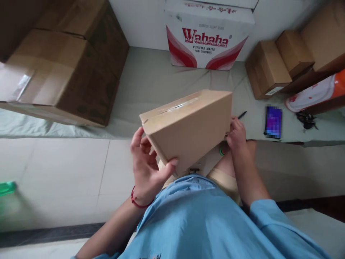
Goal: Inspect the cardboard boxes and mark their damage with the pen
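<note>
A small brown cardboard box point(191, 124), taped along its top seam, is held tilted in front of me over my lap. My left hand point(147, 167) grips its lower left corner, thumb on the front face and fingers behind. My right hand point(237, 136) clasps the box's right end, fingers curled against it. A red string circles my left wrist. A green band shows under the right hand.
A white "Wahaha" water carton point(208, 34) stands at the back. Large brown cartons point(64, 68) sit left, smaller ones point(269, 68) right. A phone point(273, 121), a black pen point(242, 115), keys point(306, 118) and an orange-white bag point(318, 91) lie on the grey sheet point(151, 82).
</note>
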Demonstrator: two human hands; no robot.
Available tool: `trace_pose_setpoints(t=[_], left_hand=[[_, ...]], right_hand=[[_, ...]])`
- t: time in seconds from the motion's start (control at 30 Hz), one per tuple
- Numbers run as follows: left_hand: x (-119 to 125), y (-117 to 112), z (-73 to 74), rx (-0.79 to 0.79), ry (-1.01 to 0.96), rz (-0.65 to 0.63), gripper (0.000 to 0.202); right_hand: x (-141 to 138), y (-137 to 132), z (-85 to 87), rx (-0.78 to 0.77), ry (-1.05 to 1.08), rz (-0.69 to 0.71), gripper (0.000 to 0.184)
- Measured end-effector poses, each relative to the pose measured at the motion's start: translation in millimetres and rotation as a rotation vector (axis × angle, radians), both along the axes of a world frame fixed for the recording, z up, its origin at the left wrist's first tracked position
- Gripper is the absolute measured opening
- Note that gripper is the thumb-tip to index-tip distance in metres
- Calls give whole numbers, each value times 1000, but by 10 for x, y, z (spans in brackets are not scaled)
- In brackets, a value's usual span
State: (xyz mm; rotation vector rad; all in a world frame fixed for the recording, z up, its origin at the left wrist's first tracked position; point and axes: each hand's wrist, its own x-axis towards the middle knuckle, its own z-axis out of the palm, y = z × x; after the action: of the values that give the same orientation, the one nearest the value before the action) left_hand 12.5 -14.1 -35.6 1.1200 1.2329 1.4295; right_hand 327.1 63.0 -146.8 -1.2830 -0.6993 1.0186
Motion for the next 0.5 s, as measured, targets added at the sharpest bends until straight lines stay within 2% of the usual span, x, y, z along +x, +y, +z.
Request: trace_pose_setpoints(t=[0.17, 0.23, 0.3, 0.4, 0.5], left_hand=[[19, -78, 62, 280, 190, -32, 117], [31, -109, 49, 328, 224, -72, 125], [43, -136, 29, 329, 245, -125, 128], [62, -162, 12, 428, 346, -244, 118], [62, -192, 9, 700, 549, -282, 102]], right_hand=[[-76, -534, 91, -66, 244, -36, 28], [-86, -666, 112, -92, 257, -80, 33], [-71, -746, 130, -122, 247, -52, 42], [-35, -834, 144, -184, 252, 65, 58], [-32, -947, 134, -197, 253, 65, 52]])
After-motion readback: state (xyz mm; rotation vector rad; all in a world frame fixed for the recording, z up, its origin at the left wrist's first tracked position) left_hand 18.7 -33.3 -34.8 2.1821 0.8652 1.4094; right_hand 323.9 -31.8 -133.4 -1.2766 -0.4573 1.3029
